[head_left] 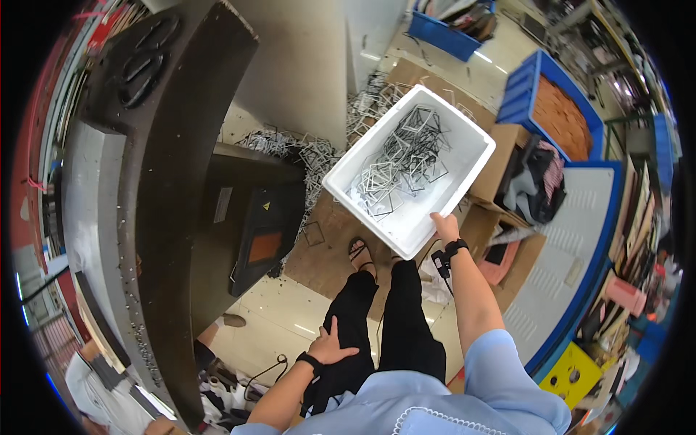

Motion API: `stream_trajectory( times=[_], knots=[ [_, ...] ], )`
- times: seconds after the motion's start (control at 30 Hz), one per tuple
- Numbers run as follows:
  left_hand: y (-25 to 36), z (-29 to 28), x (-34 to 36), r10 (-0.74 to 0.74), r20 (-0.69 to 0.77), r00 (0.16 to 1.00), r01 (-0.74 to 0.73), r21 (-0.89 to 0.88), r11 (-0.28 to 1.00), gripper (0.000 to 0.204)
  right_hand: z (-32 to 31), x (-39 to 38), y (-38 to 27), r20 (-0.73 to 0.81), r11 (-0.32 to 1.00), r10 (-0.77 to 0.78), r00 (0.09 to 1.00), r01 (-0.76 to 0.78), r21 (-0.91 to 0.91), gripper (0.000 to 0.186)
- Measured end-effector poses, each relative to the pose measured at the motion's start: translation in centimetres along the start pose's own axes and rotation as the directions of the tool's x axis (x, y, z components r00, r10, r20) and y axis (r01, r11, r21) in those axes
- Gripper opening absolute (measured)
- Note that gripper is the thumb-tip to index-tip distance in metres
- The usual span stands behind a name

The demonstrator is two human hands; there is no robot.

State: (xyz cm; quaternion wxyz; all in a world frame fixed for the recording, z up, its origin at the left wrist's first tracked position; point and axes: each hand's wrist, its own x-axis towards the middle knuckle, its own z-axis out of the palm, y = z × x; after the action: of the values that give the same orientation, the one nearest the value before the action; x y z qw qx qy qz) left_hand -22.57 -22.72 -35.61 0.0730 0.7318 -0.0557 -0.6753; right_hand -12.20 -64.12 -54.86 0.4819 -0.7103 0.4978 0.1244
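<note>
The right hand (446, 227) grasps the near right rim of a white rectangular plastic bin (419, 221), its thumb laid over the edge and its fingers mostly hidden by the wall. The bin sits slantwise in front of the person, and a loose tangle of thin square metal wire frames (417, 148), some dark and some pale grey, lies in it; whether its base bears on anything cannot be told. The left hand (333, 348) holds nothing visible and rests on the left leg of the black trousers (413, 341), thumb spread away from the fingers.

Below the bin, a brown cardboard sheet (335, 235) covers part of the pale tiled floor (290, 308). A heap of pale metal pieces (313, 161) lies left of the bin, beside a large dark metal machine (163, 181). To the right stand an open brown cardboard box (500, 156) with crumpled dark cloth (533, 185) and, beyond it, a blue plastic crate (518, 90) filled with orange-brown material (562, 119).
</note>
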Motion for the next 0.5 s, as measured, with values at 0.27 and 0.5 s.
stream_trajectory(
  times=[0.27,0.5],
  knots=[
    [3.4,-0.5,-0.4,-0.054,0.055,0.997,0.062,-0.159,0.985,0.128,4.4,-0.5,3.4,0.42,0.907,-0.291,0.86,0.388,-0.164,0.033],
    [5.9,2.3,0.9,-0.102,-0.031,0.994,0.093,-0.205,0.974,0.118,-4.7,-17.8,-3.1,0.877,0.499,-0.06,0.476,0.775,-0.387,0.029]
  ],
)
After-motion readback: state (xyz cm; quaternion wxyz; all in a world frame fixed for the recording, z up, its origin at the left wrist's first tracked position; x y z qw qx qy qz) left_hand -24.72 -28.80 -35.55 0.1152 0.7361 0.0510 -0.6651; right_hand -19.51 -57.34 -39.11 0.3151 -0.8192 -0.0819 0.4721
